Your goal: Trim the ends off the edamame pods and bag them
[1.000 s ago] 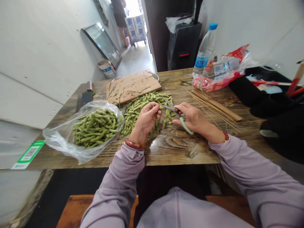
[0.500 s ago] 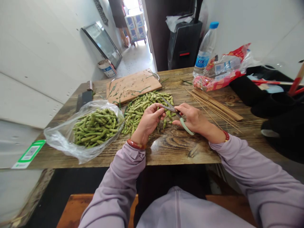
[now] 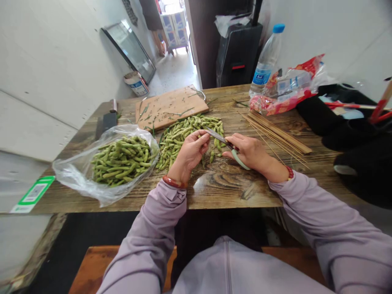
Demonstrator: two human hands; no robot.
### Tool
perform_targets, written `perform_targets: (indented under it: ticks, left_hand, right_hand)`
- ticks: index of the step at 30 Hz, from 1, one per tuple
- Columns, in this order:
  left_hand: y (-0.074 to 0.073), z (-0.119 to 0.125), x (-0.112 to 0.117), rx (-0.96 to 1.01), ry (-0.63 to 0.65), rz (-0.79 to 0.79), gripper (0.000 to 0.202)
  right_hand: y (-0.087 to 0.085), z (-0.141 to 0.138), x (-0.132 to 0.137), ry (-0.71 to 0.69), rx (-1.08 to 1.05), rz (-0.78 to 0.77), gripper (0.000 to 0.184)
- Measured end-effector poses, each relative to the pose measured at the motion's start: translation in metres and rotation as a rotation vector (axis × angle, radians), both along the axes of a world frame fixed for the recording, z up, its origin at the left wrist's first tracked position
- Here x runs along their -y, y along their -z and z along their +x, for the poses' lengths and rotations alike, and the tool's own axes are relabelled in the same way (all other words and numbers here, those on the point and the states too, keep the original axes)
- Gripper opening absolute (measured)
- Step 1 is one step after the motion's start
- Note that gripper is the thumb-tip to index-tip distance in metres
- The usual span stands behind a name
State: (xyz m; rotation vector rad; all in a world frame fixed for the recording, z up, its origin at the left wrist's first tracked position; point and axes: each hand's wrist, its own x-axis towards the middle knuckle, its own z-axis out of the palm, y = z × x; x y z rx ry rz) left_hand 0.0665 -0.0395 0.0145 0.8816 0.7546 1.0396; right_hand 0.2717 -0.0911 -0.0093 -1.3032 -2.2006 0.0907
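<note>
My right hand (image 3: 249, 152) grips a pair of scissors (image 3: 236, 157) with pale green handles. Their blades look closed and point left, reaching the fingertips of my left hand (image 3: 192, 149). The thumb and fingers of that hand are pinched together; whatever they hold is too hidden to name. Below and behind both hands lies a loose heap of green soybean pods (image 3: 174, 143), with a few single pods near the scissors. To the left, a clear plastic bag (image 3: 72, 175) lies open around a pile of pods (image 3: 121, 161).
Behind the heap lies a wooden cutting board (image 3: 171, 108) with green scraps. A cleaver (image 3: 109, 119) rests at the left. Bamboo skewers (image 3: 277, 134), a water bottle (image 3: 265, 63), a red plastic wrapper (image 3: 284, 104) and black holders (image 3: 349, 134) occupy the right side of the wooden table (image 3: 223, 192).
The scissor blades were spread apart and now look closed. Both hands stay in nearly the same place over the table. The camera view has shifted slightly.
</note>
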Motion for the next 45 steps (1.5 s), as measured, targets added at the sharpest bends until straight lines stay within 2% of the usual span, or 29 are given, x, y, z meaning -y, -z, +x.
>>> perform_targets:
  ticks: [5, 9, 13, 15, 18, 21, 23, 26, 29, 32, 36, 40, 43, 45]
  left_hand:
    - [-0.007, -0.004, -0.003, 0.042, -0.113, -0.087, 0.020]
    - [-0.013, -0.011, -0.008, 0.112, -0.217, -0.193, 0.033]
    - [-0.013, -0.014, -0.010, 0.148, -0.224, -0.251, 0.035]
    - [-0.011, -0.014, -0.010, 0.112, -0.226, -0.228, 0.031]
    - [-0.006, -0.014, -0.010, -0.010, -0.205, -0.114, 0.023]
    - [-0.001, -0.015, -0.012, -0.319, -0.182, 0.121, 0.012]
    - [0.002, -0.015, -0.013, -0.690, -0.177, 0.374, 0.004]
    - [0.006, -0.015, -0.012, -1.292, -0.100, 0.692, 0.012]
    - [0.007, -0.012, -0.008, -1.673, 0.028, 0.783, 0.023]
    - [0.006, -0.008, -0.004, -1.843, 0.085, 0.788, 0.030]
    - [0.005, -0.006, -0.002, -1.909, 0.129, 0.807, 0.033]
    - [0.008, -0.006, -0.003, -1.845, 0.143, 0.831, 0.029]
    - [0.011, -0.007, -0.006, -1.633, 0.064, 0.816, 0.020]
    - [0.010, -0.008, -0.008, -1.349, 0.016, 0.757, 0.012]
  right_hand:
    - [0.003, 0.004, -0.003, 0.070, -0.022, -0.007, 0.034]
    - [0.005, 0.011, -0.009, 0.101, -0.086, 0.035, 0.036]
    - [0.005, 0.011, -0.009, 0.089, -0.080, 0.019, 0.037]
    - [0.004, 0.009, -0.007, 0.082, -0.071, 0.014, 0.037]
    - [0.005, 0.008, -0.006, 0.069, -0.071, 0.019, 0.037]
    - [0.005, 0.008, -0.007, 0.050, -0.063, 0.020, 0.036]
    - [0.006, 0.008, -0.007, 0.039, -0.052, 0.014, 0.035]
    - [0.006, 0.008, -0.007, 0.028, -0.047, 0.006, 0.032]
    - [0.005, 0.007, -0.006, 0.032, -0.057, -0.007, 0.031]
    - [0.005, 0.006, -0.006, 0.040, -0.057, -0.023, 0.030]
    - [0.005, 0.005, -0.006, 0.031, -0.051, -0.033, 0.031]
    - [0.007, 0.006, -0.007, 0.035, -0.054, -0.041, 0.030]
    - [0.007, 0.007, -0.008, 0.034, -0.059, -0.042, 0.030]
    - [0.006, 0.007, -0.007, 0.032, -0.061, -0.042, 0.030]
